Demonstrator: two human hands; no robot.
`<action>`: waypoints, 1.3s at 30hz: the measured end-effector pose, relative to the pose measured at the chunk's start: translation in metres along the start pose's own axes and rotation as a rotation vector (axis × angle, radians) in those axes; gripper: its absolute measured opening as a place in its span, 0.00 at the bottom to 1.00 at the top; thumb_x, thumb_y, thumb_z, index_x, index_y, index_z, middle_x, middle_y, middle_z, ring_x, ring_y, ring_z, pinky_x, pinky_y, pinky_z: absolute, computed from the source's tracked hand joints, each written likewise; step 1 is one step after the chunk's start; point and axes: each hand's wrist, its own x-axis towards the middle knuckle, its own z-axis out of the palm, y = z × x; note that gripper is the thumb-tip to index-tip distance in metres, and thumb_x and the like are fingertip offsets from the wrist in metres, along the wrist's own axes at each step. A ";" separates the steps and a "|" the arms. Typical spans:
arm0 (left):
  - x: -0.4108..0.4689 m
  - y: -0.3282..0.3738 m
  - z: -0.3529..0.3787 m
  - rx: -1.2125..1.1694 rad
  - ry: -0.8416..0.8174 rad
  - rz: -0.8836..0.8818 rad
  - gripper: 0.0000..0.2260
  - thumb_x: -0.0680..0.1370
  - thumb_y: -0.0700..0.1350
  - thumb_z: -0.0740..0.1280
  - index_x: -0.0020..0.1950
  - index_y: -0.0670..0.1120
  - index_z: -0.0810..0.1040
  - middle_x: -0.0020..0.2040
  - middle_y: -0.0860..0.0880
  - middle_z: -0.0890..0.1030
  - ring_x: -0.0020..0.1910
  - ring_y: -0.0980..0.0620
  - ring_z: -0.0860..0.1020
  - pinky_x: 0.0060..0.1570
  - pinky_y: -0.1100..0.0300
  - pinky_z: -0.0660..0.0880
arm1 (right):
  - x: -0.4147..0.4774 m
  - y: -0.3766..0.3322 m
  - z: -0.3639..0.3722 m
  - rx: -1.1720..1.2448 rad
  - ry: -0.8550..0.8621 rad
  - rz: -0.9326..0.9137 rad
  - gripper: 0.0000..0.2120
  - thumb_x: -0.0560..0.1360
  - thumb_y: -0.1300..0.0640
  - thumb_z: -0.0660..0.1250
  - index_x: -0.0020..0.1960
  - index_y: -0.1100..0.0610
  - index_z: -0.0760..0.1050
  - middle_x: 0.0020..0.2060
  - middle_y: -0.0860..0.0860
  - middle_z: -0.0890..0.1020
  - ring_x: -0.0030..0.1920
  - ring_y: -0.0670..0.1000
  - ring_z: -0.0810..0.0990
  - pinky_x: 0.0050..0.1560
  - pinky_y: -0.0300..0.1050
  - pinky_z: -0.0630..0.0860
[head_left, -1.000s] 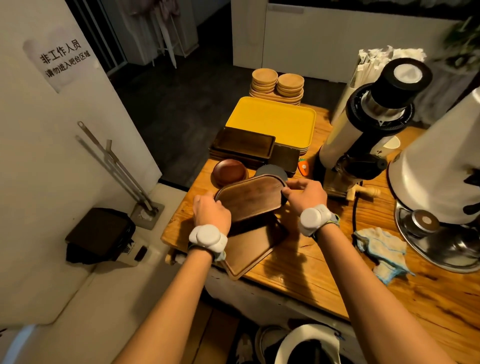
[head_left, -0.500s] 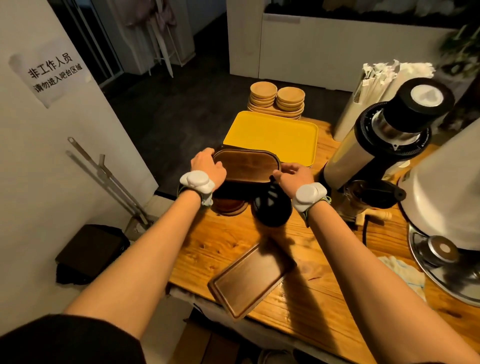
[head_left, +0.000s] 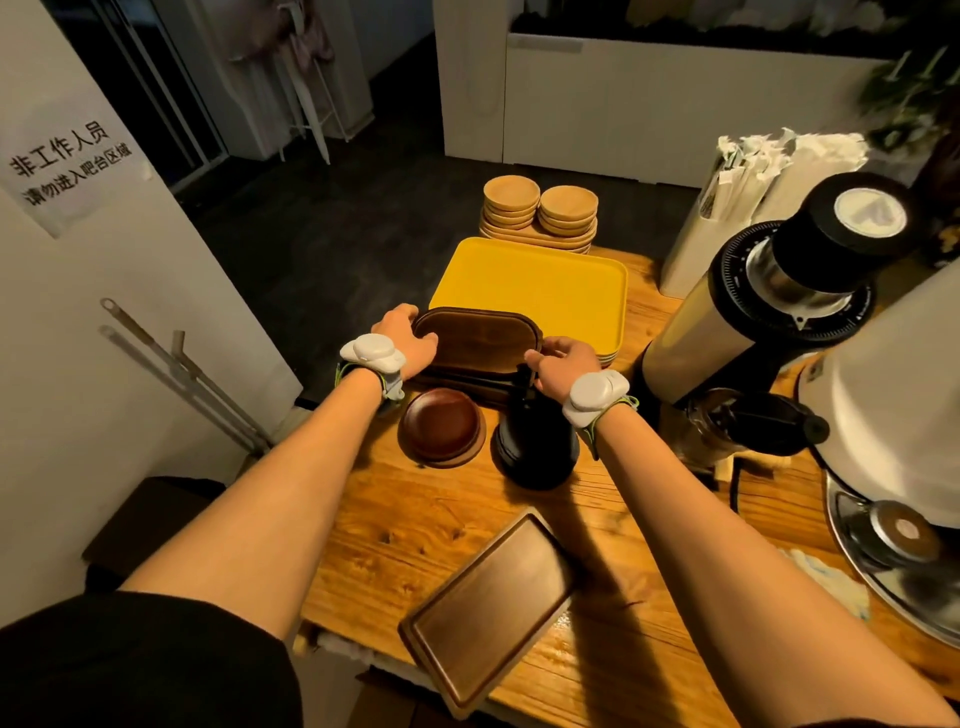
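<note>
The rounded tray, dark wood with a raised rim, sits level between the two hands, held at both short ends. The left hand grips its left end, with the fingers curled round the far corner and the thumb lying on the rim. The right hand grips the right end, its fingers bent over the edge. Directly under the fingers is a stack of dark trays, and the rounded tray lies over it; whether the two touch cannot be told. Just beyond the fingers, its near edge partly hidden by the rounded tray, lies a yellow tray, and further out stand two piles of pale wooden dishes. On the near side of the left fingers, beside that wrist, is a brown round plate; under the right wrist is a pile of black saucers. Well nearer the person than either set of fingers, a long wooden tray lies slantwise at the edge of the bench. To the right of the right fingers a coffee grinder stands tall, with paper-wrapped straws behind it.
</note>
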 end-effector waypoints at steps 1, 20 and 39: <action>0.000 -0.001 0.001 0.007 -0.012 0.001 0.28 0.75 0.51 0.69 0.73 0.48 0.67 0.69 0.45 0.75 0.66 0.42 0.74 0.66 0.47 0.72 | 0.000 0.000 0.000 -0.012 -0.006 0.000 0.23 0.73 0.54 0.72 0.66 0.59 0.74 0.59 0.56 0.80 0.58 0.60 0.79 0.60 0.58 0.78; -0.140 -0.006 0.024 -0.148 0.124 -0.062 0.17 0.78 0.45 0.65 0.66 0.43 0.73 0.62 0.42 0.78 0.62 0.43 0.76 0.63 0.48 0.73 | -0.095 0.032 -0.035 -0.157 -0.102 -0.152 0.02 0.75 0.54 0.71 0.43 0.50 0.79 0.40 0.49 0.82 0.46 0.52 0.81 0.50 0.50 0.79; -0.325 -0.048 0.075 -0.066 -0.058 -0.428 0.27 0.77 0.48 0.69 0.71 0.42 0.63 0.69 0.40 0.66 0.69 0.37 0.69 0.62 0.45 0.71 | -0.173 0.105 -0.046 -0.459 -0.100 -0.021 0.15 0.74 0.55 0.71 0.59 0.57 0.80 0.57 0.55 0.83 0.58 0.56 0.80 0.62 0.50 0.76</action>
